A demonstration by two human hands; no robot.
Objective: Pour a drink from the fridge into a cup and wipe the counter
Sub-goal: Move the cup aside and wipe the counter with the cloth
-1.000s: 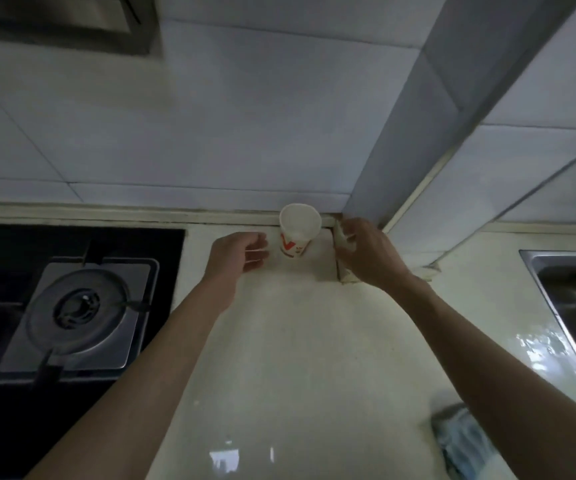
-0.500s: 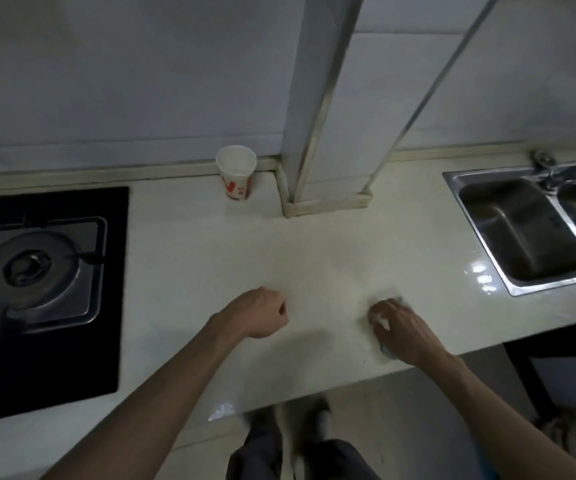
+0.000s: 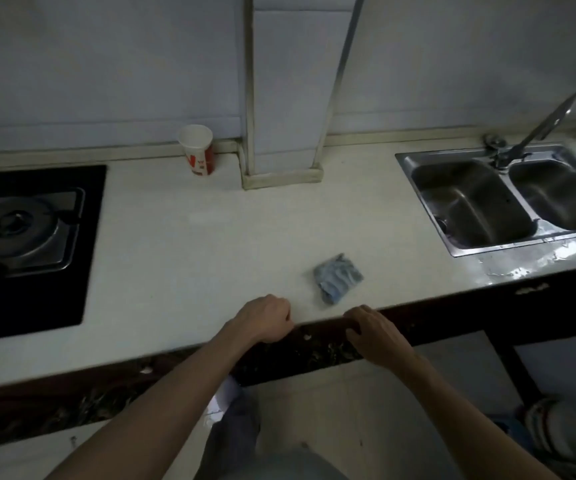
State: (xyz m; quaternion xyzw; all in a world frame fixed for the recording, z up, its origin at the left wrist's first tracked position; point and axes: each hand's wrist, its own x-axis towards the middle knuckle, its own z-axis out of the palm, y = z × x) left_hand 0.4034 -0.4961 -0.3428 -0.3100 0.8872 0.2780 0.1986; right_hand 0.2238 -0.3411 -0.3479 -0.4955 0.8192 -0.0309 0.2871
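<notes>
Cloth (image 3: 337, 277) lies by the counter (image 3: 210, 254) edge, beyond curled left hand (image 3: 267, 318) and seemingly relaxed right hand (image 3: 374, 332), both empty.

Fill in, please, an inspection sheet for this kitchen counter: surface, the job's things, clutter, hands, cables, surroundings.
Surface: pale counter; shiny, wet-looking patch in front of the sink.
Job's things: paper cup upright at the back wall, left of the tiled pillar; contents cannot be told. Blue cloth crumpled near the front edge, apart from both hands. No drink container seen.
Clutter: nothing seen.
Hands: left hand at the front edge, fingers curled, holding nothing; right hand relaxed before the edge, empty.
Cables: nothing seen.
Surroundings: gas stove at left; double sink with faucet at right.
</notes>
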